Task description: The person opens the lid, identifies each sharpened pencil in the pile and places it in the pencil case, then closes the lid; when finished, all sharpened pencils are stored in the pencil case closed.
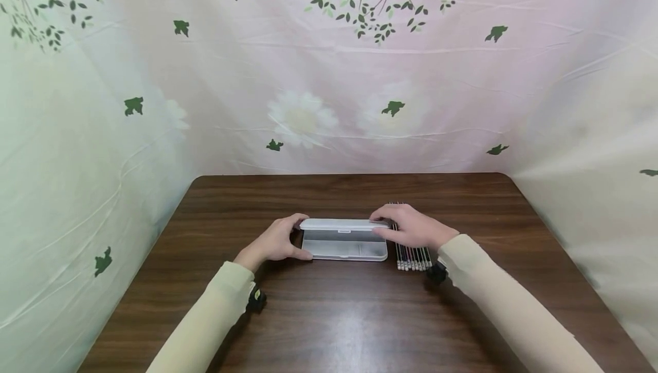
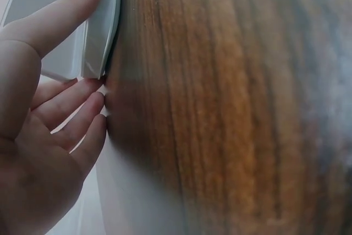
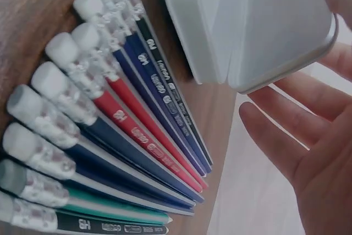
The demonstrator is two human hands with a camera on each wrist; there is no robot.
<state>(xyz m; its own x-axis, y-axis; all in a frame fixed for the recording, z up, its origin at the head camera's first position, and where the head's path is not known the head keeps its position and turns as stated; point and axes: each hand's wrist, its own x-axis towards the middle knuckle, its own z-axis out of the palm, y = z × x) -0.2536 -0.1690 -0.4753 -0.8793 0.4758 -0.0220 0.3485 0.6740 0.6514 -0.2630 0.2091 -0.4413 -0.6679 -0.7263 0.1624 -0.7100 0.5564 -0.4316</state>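
A pale grey pencil case [image 1: 334, 249] lies on the table with its lid [image 1: 329, 224] swung up, showing a bare tray inside. My left hand [image 1: 277, 240] grips its left end. In the left wrist view the thumb [image 2: 66, 12] lies on the front rim, and the fingers reach round behind the end. At the right end, my right hand [image 1: 408, 225] pinches the lid, thumb at its near edge and fingers behind. Beneath this hand, beside the case, lies a row of pencils [image 3: 143, 130] in dark blue, red, green and black, white erasers toward me.
The brown wood-grain table [image 1: 344, 316] has rounded far corners. A pale fabric curtain [image 1: 329, 76] printed with leaves and flowers hangs behind it and along both sides. Each wrist carries a small black camera, one at the left sleeve [image 1: 226, 293].
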